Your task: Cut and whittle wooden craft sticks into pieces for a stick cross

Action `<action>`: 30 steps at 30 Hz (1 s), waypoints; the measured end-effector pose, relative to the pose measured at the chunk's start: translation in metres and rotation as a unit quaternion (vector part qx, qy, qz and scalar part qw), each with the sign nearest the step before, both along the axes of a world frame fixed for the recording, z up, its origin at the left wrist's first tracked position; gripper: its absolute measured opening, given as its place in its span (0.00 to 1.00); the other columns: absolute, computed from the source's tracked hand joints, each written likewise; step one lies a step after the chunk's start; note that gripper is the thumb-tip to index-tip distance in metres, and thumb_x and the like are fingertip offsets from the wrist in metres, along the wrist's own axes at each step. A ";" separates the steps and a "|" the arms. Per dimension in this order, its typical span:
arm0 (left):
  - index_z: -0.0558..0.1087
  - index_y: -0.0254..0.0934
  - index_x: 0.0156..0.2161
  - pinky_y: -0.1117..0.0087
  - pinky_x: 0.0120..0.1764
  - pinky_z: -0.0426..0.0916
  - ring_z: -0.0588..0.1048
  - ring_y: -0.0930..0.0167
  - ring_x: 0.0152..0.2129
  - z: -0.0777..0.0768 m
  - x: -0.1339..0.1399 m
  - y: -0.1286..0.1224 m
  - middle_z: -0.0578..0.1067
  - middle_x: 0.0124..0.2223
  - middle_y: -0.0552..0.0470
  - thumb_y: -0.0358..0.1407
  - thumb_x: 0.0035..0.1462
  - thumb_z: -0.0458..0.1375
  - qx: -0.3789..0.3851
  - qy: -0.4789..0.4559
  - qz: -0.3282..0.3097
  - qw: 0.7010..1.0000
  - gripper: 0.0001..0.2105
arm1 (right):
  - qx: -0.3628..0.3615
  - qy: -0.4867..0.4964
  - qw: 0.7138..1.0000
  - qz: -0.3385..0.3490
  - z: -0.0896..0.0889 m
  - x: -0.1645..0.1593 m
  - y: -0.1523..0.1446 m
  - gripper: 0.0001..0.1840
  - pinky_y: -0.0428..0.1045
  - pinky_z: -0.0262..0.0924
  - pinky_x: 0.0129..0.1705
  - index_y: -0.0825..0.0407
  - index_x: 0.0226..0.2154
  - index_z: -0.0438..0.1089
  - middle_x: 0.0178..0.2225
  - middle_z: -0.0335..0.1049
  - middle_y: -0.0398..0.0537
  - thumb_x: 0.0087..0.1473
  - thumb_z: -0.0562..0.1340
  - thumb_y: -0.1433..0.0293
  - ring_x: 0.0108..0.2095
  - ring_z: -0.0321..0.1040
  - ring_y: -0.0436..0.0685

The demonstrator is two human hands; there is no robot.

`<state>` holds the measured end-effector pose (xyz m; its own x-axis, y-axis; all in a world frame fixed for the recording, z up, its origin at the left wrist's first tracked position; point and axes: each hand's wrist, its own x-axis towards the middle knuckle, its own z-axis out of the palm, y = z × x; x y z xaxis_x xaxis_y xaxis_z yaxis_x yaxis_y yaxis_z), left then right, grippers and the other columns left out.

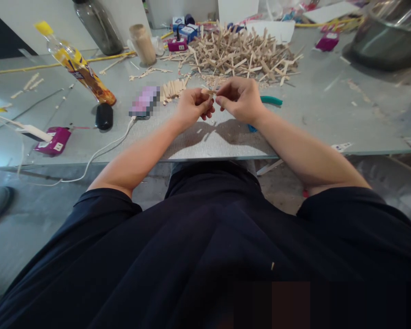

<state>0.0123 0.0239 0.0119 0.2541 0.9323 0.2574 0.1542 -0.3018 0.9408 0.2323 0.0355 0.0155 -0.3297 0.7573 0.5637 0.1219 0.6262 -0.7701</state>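
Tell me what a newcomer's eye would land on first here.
The big heap of crossed wooden sticks toward the back of the table dominates. In front of it, the left hand and right hand meet at a small wooden piece. Further left, a yellow-capped bottle adds bright colour.

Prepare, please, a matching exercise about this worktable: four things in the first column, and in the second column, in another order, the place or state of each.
Things:
1. small wooden piece
2. plastic drink bottle
3. phone
4. heap of wooden pieces

Places or states:
A. has a white cable at its near end
B. lies on the table beyond the hands
C. is at the fingertips of the left hand and right hand
D. wears a yellow cap

Pairs: 1-C, 2-D, 3-A, 4-B
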 end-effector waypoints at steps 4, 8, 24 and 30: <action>0.76 0.40 0.36 0.72 0.30 0.75 0.82 0.74 0.25 0.000 -0.001 -0.002 0.87 0.33 0.51 0.28 0.73 0.69 -0.004 0.011 0.008 1.000 0.12 | -0.021 -0.007 1.000 -0.016 -0.008 -0.003 0.006 0.26 0.63 0.73 0.35 0.38 0.30 0.76 0.28 0.76 0.46 0.54 0.81 0.38 0.28 0.69 0.60; 0.77 0.42 0.35 0.69 0.31 0.78 0.82 0.73 0.26 0.000 -0.002 -0.004 0.87 0.33 0.52 0.28 0.71 0.68 -0.013 0.030 0.011 0.999 0.11 | -0.045 -0.025 0.998 -0.024 -0.012 -0.004 0.010 0.25 0.63 0.71 0.35 0.39 0.30 0.76 0.28 0.72 0.46 0.50 0.84 0.43 0.29 0.66 0.62; 0.74 0.43 0.34 0.71 0.30 0.76 0.82 0.74 0.25 0.003 0.006 -0.005 0.84 0.31 0.56 0.24 0.70 0.69 -0.007 0.027 0.020 0.999 0.14 | -0.104 0.016 0.994 -0.028 0.007 -0.004 0.004 0.32 0.60 0.69 0.31 0.37 0.34 0.74 0.38 0.84 0.46 0.49 0.78 0.31 0.32 0.77 0.63; 0.74 0.43 0.33 0.70 0.31 0.77 0.82 0.73 0.26 0.003 0.008 -0.009 0.85 0.31 0.54 0.24 0.69 0.67 0.003 0.029 0.025 0.999 0.15 | -0.125 0.001 0.992 0.010 0.002 -0.006 0.005 0.32 0.59 0.70 0.31 0.39 0.34 0.76 0.32 0.82 0.46 0.47 0.81 0.34 0.32 0.79 0.64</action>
